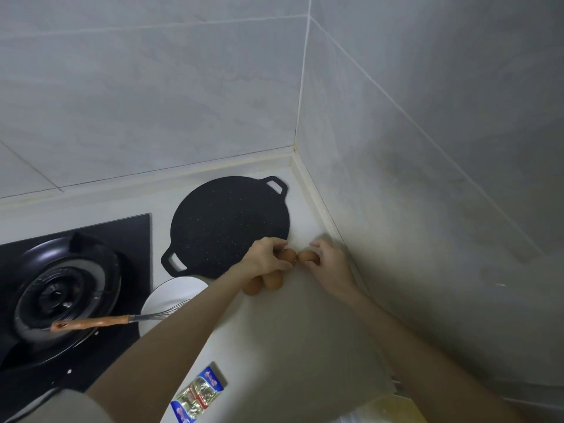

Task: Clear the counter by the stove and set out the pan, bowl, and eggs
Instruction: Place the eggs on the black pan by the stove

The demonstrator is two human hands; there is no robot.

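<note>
A flat black speckled pan (225, 224) with two loop handles lies on the white counter in the corner. At its near right edge, my left hand (268, 254) grips a brown egg (288, 255). My right hand (331, 264) holds another brown egg (306, 257) right beside it, close to the wall. Two more eggs (268, 282) rest on the counter, partly hidden under my left wrist. A white bowl (171, 297) sits in front of the pan, with a wooden-handled whisk (100, 322) lying across it.
A black gas stove (61, 288) with its burner fills the left side; the whisk handle reaches over it. A blue and silver packet (198, 395) lies near the counter's front edge. Grey tiled walls (427, 178) close the corner on the right and behind.
</note>
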